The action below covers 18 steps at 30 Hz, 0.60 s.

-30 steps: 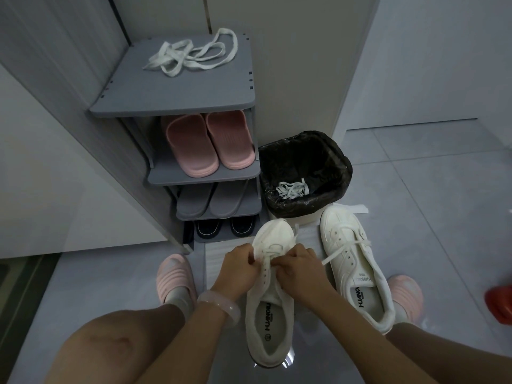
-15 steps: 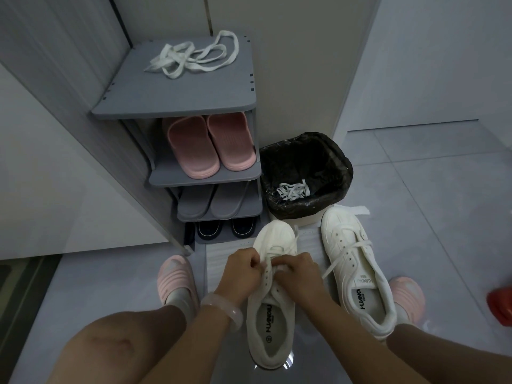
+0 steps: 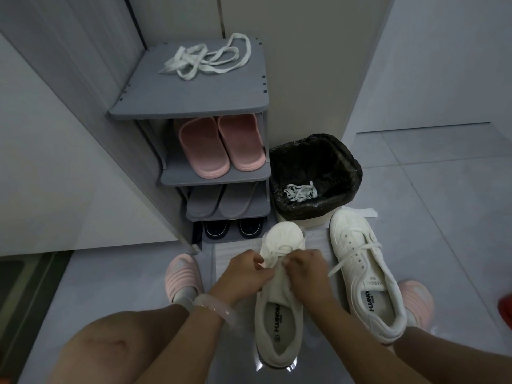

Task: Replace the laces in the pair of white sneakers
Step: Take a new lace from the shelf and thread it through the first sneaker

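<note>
Both your hands have closed in together over the eyelets since a second ago. Your left hand (image 3: 243,273) and right hand (image 3: 306,268) each curl round and pinch the lace (image 3: 277,252) on the left sneaker (image 3: 278,328), which lies toe-away directly beneath them. Its long axis runs straight ahead from you. Your right hand is nearer the partly laced right sneaker (image 3: 368,275) just beside it.

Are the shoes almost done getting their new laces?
Not yet. One lace bundle is already in the bin. Both hands are working the lace on the left sneaker. The right sneaker is partly laced; loose laces wait on the rack.
</note>
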Each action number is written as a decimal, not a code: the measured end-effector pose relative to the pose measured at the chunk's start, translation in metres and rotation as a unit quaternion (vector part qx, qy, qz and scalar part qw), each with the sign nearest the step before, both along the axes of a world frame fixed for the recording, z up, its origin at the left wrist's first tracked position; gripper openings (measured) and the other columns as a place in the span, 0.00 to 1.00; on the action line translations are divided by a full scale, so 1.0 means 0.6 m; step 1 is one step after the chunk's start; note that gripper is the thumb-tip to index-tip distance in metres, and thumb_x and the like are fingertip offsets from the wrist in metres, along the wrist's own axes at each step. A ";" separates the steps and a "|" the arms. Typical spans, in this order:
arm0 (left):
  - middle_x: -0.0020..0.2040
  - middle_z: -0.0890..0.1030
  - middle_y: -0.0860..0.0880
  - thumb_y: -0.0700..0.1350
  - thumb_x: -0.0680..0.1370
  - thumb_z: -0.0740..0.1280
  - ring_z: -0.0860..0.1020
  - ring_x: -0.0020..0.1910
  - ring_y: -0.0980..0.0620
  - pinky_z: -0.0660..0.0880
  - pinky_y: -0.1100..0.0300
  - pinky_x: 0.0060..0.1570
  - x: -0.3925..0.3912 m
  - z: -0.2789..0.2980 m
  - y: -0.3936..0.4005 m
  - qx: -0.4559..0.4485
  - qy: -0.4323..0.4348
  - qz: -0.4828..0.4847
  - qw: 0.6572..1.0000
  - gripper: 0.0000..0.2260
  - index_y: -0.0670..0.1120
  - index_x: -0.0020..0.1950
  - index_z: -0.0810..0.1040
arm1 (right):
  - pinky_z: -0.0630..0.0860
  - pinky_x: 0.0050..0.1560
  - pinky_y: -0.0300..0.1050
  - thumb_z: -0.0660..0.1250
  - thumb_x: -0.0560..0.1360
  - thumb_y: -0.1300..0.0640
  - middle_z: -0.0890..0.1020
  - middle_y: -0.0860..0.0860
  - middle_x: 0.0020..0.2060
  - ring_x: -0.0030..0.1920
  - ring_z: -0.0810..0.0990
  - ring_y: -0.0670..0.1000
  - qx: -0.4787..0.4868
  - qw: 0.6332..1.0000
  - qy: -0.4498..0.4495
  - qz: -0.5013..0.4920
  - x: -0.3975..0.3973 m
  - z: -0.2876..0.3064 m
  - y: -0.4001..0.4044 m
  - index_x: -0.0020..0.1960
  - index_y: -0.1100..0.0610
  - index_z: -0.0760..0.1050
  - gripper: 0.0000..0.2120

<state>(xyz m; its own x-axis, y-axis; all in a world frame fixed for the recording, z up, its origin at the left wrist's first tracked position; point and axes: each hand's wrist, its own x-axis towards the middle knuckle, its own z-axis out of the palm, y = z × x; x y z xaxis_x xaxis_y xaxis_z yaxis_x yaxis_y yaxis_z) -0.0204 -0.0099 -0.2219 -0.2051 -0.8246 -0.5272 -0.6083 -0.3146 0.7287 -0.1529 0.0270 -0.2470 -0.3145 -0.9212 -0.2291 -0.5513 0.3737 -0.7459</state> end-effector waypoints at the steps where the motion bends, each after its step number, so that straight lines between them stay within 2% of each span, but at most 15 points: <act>1: 0.43 0.75 0.53 0.43 0.74 0.67 0.75 0.39 0.58 0.77 0.62 0.43 0.001 0.000 0.002 0.010 0.006 0.007 1.000 0.15 0.42 0.59 0.73 | 0.73 0.37 0.47 0.63 0.74 0.65 0.76 0.53 0.37 0.37 0.76 0.53 -0.039 0.998 -0.032 -0.037 -0.013 0.017 -0.002 0.38 0.60 0.79 0.08; 3: 0.43 0.76 0.51 0.42 0.74 0.67 0.76 0.39 0.56 0.79 0.57 0.47 0.002 -0.001 0.002 0.026 0.022 0.023 0.999 0.14 0.41 0.58 0.73 | 0.72 0.35 0.43 0.60 0.76 0.67 0.75 0.49 0.34 0.34 0.74 0.50 -0.112 0.965 -0.167 -0.167 -0.055 0.073 -0.014 0.38 0.60 0.75 0.10; 4: 0.43 0.76 0.51 0.41 0.74 0.67 0.76 0.39 0.55 0.79 0.55 0.49 0.002 -0.002 0.002 0.032 0.030 0.029 0.999 0.14 0.40 0.58 0.73 | 0.74 0.38 0.40 0.59 0.78 0.66 0.77 0.48 0.34 0.36 0.77 0.48 -0.154 0.917 -0.281 -0.238 -0.083 0.108 -0.021 0.39 0.58 0.73 0.11; 5: 0.43 0.76 0.51 0.41 0.74 0.67 0.76 0.40 0.55 0.78 0.55 0.50 0.001 -0.003 0.002 0.040 0.036 0.028 0.998 0.13 0.41 0.57 0.73 | 0.78 0.41 0.40 0.57 0.79 0.66 0.78 0.48 0.34 0.37 0.80 0.47 -0.199 0.848 -0.403 -0.282 -0.112 0.139 -0.027 0.39 0.57 0.71 0.12; 6: 0.44 0.76 0.51 0.42 0.74 0.67 0.77 0.41 0.55 0.78 0.55 0.52 -0.001 -0.005 0.002 0.046 0.038 0.022 0.998 0.12 0.42 0.57 0.74 | 0.80 0.42 0.41 0.56 0.80 0.66 0.80 0.49 0.32 0.36 0.81 0.47 -0.228 0.788 -0.490 -0.295 -0.135 0.164 -0.031 0.39 0.57 0.70 0.12; 7: 0.45 0.76 0.51 0.43 0.74 0.66 0.77 0.44 0.54 0.77 0.56 0.53 -0.003 -0.008 0.003 0.049 0.034 0.011 0.998 0.11 0.43 0.56 0.74 | 0.81 0.41 0.42 0.55 0.80 0.66 0.80 0.49 0.30 0.33 0.81 0.46 -0.225 0.777 -0.517 -0.281 -0.147 0.180 -0.034 0.39 0.57 0.69 0.12; 8: 0.47 0.77 0.51 0.45 0.75 0.66 0.77 0.47 0.53 0.77 0.56 0.54 -0.006 -0.011 0.002 0.048 0.027 0.005 0.998 0.09 0.45 0.54 0.75 | 0.80 0.39 0.42 0.54 0.79 0.66 0.79 0.49 0.27 0.29 0.79 0.46 -0.192 0.811 -0.495 -0.248 -0.148 0.186 -0.033 0.39 0.58 0.69 0.12; 10: 0.47 0.77 0.50 0.48 0.76 0.64 0.76 0.48 0.53 0.75 0.56 0.52 -0.015 -0.017 -0.003 0.034 0.012 0.022 0.999 0.07 0.47 0.50 0.75 | 0.73 0.33 0.43 0.55 0.78 0.67 0.76 0.48 0.26 0.25 0.72 0.46 -0.098 0.905 -0.387 -0.146 -0.127 0.161 -0.024 0.40 0.57 0.71 0.12; 12: 0.47 0.77 0.49 0.48 0.77 0.63 0.75 0.48 0.52 0.73 0.57 0.52 -0.026 -0.023 -0.011 -0.012 -0.008 0.062 0.998 0.07 0.45 0.48 0.76 | 0.69 0.31 0.40 0.56 0.78 0.65 0.76 0.48 0.28 0.25 0.71 0.45 0.003 0.965 -0.261 -0.013 -0.086 0.121 -0.007 0.43 0.56 0.73 0.10; 13: 0.47 0.77 0.49 0.47 0.77 0.63 0.75 0.49 0.51 0.73 0.57 0.52 -0.032 -0.025 -0.016 -0.033 -0.008 0.080 0.996 0.08 0.44 0.49 0.77 | 0.69 0.31 0.37 0.56 0.78 0.63 0.75 0.46 0.30 0.27 0.72 0.43 0.037 0.980 -0.184 0.062 -0.066 0.098 0.002 0.45 0.56 0.73 0.09; 15: 0.45 0.78 0.48 0.44 0.75 0.66 0.76 0.48 0.50 0.73 0.58 0.53 -0.046 -0.028 -0.021 -0.041 0.010 0.092 0.995 0.06 0.43 0.48 0.77 | 0.68 0.34 0.29 0.57 0.79 0.60 0.75 0.44 0.35 0.34 0.72 0.41 0.035 0.981 -0.047 0.184 -0.034 0.055 0.018 0.50 0.56 0.73 0.06; 16: 0.44 0.77 0.48 0.43 0.75 0.66 0.75 0.47 0.50 0.72 0.58 0.51 -0.054 -0.030 -0.023 -0.033 0.007 0.091 0.995 0.04 0.42 0.47 0.77 | 0.68 0.36 0.30 0.57 0.79 0.59 0.75 0.46 0.39 0.37 0.72 0.43 0.018 0.977 -0.021 0.210 -0.022 0.041 0.025 0.52 0.56 0.71 0.06; 18: 0.39 0.76 0.48 0.40 0.74 0.66 0.75 0.42 0.49 0.71 0.59 0.45 -0.065 -0.037 -0.028 -0.001 -0.003 0.108 0.994 0.02 0.42 0.42 0.75 | 0.70 0.41 0.37 0.58 0.78 0.57 0.76 0.50 0.44 0.41 0.73 0.47 0.003 0.974 -0.033 0.226 -0.006 0.029 0.035 0.54 0.56 0.69 0.06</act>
<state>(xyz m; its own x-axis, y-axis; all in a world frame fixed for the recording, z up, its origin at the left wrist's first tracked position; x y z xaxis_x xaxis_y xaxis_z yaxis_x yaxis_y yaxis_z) -0.0592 -0.0268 -0.2440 -0.0202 -0.8501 -0.5263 -0.5321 -0.4365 0.7255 -0.1564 0.0480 -0.2297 0.1382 -0.9605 -0.2414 -0.6108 0.1093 -0.7842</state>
